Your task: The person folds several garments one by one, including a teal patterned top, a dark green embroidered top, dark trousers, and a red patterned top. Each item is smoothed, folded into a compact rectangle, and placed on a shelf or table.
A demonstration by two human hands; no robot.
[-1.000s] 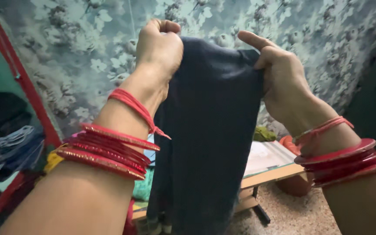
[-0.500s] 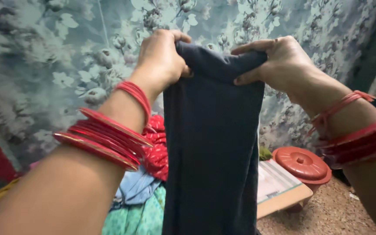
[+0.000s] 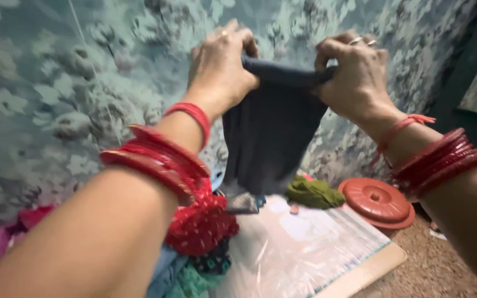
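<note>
Both hands, the left hand (image 3: 222, 66) and right hand (image 3: 354, 74), pinch the top edge of a dark garment (image 3: 269, 132) held up before a floral wall (image 3: 56, 83). Its long axis hangs downward, midway between them; its motion-blurred lower end seems to brush the cluttered surface (image 3: 360, 270).

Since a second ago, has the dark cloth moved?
Yes. The dark cloth now hangs shorter, its lower edge lifted above the clothes pile, against the floral wall.
</note>
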